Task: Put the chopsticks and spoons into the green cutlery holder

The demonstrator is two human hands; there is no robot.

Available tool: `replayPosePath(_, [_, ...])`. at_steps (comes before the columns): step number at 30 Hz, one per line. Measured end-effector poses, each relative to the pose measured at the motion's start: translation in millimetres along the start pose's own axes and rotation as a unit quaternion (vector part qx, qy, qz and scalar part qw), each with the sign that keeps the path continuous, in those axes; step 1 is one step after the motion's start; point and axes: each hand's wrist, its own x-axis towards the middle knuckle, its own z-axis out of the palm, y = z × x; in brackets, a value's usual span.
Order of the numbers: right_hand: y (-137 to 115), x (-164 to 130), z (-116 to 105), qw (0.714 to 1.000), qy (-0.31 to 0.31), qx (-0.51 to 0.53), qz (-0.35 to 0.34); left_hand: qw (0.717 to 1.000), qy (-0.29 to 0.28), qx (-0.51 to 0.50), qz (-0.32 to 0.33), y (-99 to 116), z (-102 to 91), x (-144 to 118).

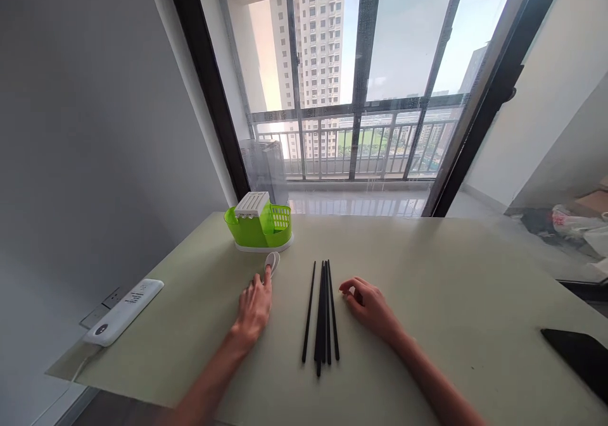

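Note:
My left hand (254, 304) lies flat on the pale green table (427, 274), its fingertips touching a small white spoon (272, 262) just in front of a green cutlery holder (259, 225) with a white slotted insert. Several black chopsticks (323, 312) lie side by side in the middle of the table, pointing away from me. My right hand (368, 306) rests to the right of them, fingers loosely curled toward the sticks, holding nothing.
A white power strip (124, 309) sits at the table's left edge by a wall socket. A black flat object (579, 356) lies at the right near corner. Beyond the table's far edge are a large window and balcony railing.

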Motion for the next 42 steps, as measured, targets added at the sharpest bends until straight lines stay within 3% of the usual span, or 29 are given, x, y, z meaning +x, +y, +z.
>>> replayPosePath(3, [0.6, 1.2, 1.1, 0.999, 0.01, 0.037, 0.01, 0.998, -0.004, -0.045, 0.033, 16.3, -10.5, -5.1])
replayPosePath(7, [5.2, 5.8, 1.2, 0.992, 0.042, 0.11, 0.037, 0.982, -0.023, -0.163, 0.096, 62.2, -29.9, -21.3])
replayPosePath(11, [8.7, 11.2, -4.1, 0.953, 0.088, 0.279, 0.071, 0.956, -0.056, -0.229, 0.172, 116.7, -47.3, -41.0])
replayPosePath(14, [9.1, 12.6, -10.2, 0.931, 0.088, 0.341, 0.099, 0.939, -0.093, -0.24, 0.227, 145.5, -54.6, -51.1])
replayPosePath(20, [20.4, 12.0, -13.9, 0.955, 0.128, 0.242, 0.118, 0.927, -0.128, -0.235, 0.262, 173.7, -56.8, -55.0])
replayPosePath(26, [31.3, 13.6, -11.1, 0.955, 0.135, 0.24, 0.111, 0.926, -0.147, -0.23, 0.259, 186.3, -50.5, -54.5])
replayPosePath(30, [32.9, 14.9, -11.4, 0.957, 0.132, 0.233, 0.111, 0.921, -0.129, -0.243, 0.275, 183.6, -46.8, -56.9])
replayPosePath(34, [35.4, 15.8, -13.0, 0.964, 0.129, 0.205, 0.106, 0.918, -0.044, -0.254, 0.302, 160.5, -57.4, -39.7])
replayPosePath(37, [36.1, 16.0, -13.8, 0.971, 0.123, 0.179, 0.095, 0.928, 0.089, -0.259, 0.254, 122.2, -79.8, -2.6])
replayPosePath(40, [34.3, 15.9, -14.0, 0.978, 0.115, 0.152, 0.086, 0.931, 0.247, -0.215, 0.164, 67.4, -104.2, 47.8])
replayPosePath(42, [32.1, 15.7, -13.8, 0.981, 0.114, 0.132, 0.08, 0.925, 0.322, -0.175, 0.097, 26.9, -114.3, 80.4])
